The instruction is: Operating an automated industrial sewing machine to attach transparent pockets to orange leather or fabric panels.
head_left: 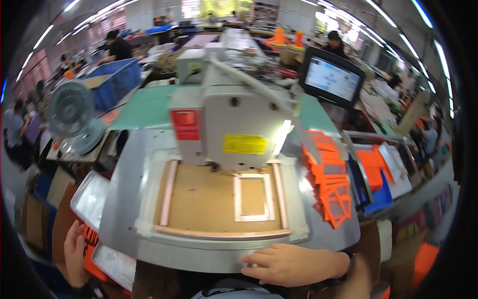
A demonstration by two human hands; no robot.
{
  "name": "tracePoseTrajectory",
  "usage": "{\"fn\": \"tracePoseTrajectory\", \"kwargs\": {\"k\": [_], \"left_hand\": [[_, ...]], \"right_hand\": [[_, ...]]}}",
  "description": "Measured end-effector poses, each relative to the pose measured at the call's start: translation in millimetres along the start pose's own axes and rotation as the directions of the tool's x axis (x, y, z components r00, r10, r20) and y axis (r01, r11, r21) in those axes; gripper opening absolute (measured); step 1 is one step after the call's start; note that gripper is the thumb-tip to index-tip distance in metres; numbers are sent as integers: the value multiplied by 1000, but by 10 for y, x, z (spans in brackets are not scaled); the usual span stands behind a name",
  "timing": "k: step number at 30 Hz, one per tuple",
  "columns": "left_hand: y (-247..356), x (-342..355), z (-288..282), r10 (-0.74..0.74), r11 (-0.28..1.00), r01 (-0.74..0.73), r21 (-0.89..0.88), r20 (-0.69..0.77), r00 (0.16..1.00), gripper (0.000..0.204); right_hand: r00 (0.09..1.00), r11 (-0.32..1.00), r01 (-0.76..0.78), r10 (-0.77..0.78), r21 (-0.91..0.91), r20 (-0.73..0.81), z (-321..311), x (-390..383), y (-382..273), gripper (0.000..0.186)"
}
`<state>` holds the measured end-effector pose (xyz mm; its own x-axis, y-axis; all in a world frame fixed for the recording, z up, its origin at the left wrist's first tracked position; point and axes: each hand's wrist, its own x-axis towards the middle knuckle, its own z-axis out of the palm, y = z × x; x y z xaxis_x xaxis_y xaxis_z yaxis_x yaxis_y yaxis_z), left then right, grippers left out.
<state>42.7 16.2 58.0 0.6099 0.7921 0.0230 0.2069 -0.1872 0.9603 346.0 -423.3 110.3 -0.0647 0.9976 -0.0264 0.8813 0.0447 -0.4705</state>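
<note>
My right hand [294, 264] lies over the front edge of the grey metal work table [209, 255], fingers stretched out, holding nothing that I can see. At the far left, my left hand [74, 254] is raised with its fingers apart. It is beside orange cut pieces [89, 235] and two pale, shiny trays [115, 265]. In front of me stands a large machine head [219, 122], apparently of a sewing machine. Under it lies a brown board [199, 204] edged with pink strips. A small white rectangular frame [239, 202] sits on the board's right part.
Orange frame-shaped pieces [333, 174] overlap on the table's right side. Beyond them is a grey-rimmed container [362, 179] with more orange pieces. A screen [332, 78] stands behind at right. A fan [71, 108] and a blue crate [122, 79] are at left. Other people work further back.
</note>
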Motion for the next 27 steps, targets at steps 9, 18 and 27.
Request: {"fn": "tracePoseTrajectory", "kwargs": {"k": [9,18,27], "left_hand": [[1663,-1,2385,183,401,-915,38,976,120,65],[1109,566,3159,120,178,-973,147,978,170,83],[1067,980,2781,165,66,-876,478,861,482,71]], "right_hand": [[422,569,-822,640,27,-643,10,-1466,311,27],[120,380,-874,773,304,-622,202,-1624,513,49],[7,491,-611,788,621,-616,250,-1865,834,19]]}}
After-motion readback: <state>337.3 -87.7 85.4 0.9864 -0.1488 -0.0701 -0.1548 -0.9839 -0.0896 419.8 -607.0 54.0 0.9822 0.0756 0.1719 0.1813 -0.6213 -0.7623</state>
